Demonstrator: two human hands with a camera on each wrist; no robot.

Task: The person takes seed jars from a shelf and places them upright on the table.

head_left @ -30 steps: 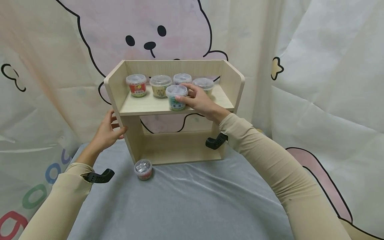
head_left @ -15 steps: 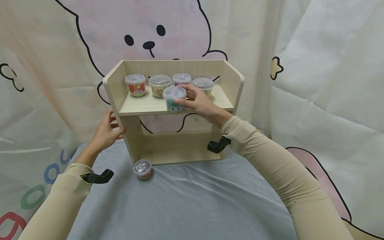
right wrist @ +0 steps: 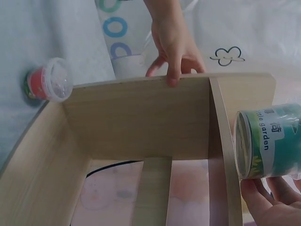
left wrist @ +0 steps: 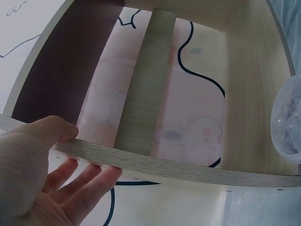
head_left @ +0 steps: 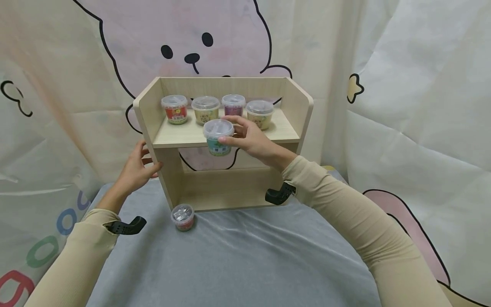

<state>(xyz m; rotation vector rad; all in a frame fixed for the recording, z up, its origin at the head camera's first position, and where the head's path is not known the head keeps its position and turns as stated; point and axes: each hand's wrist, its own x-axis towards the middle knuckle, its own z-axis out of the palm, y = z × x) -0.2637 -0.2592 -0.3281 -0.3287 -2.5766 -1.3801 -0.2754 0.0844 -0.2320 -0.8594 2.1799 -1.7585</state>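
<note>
A: Right hand [head_left: 253,140] pinches the green-label cup [head_left: 218,138] round its side, just off the front edge of the wooden shelf's [head_left: 226,132] top board, in the air.

B: Handling?

A: Looks light, thin clear plastic, smooth, probably slippery. Snap lid could pop if squeezed. I'd grip the label band, not the lid.

B: Left hand [head_left: 135,170]?

A: Clasps the shelf's left side panel, thumb over the edge. Red cup [head_left: 183,216] sits on the grey cloth [head_left: 245,264], untouched.
</note>
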